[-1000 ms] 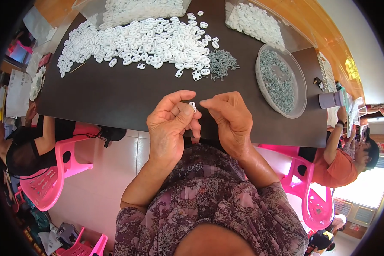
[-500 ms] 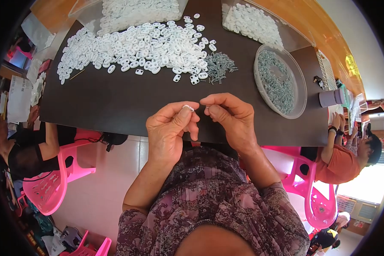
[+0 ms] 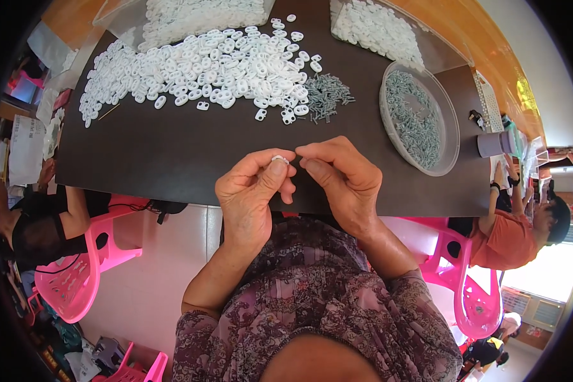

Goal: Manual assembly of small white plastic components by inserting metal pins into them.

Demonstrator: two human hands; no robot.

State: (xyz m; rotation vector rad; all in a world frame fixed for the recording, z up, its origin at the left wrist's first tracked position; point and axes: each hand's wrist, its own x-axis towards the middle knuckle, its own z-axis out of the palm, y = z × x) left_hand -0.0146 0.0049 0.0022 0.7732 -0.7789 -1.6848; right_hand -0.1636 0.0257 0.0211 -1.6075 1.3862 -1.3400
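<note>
Dark table (image 3: pixel 172 153): left hand (image 3: pixel 251 197) pinches white piece (image 3: pixel 280 159) (tiny); right hand (image 3: pixel 340 178) fingertips pressed together beside.

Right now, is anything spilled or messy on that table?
Nothing looks broken. The white plastic pieces lie in a loose heap spread across the dark table, and some small grey screws sit in a little pile outside their round clear dish, near the heap's right end.

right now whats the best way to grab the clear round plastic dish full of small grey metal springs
Grip the clear round plastic dish by its raised rim, at the near edge facing the right hand, coming in from that side over bare dark table. The wall is low and the dish is wide and loaded with small grey springs, so probably pinch the rim or slide it, keeping it level.
</note>
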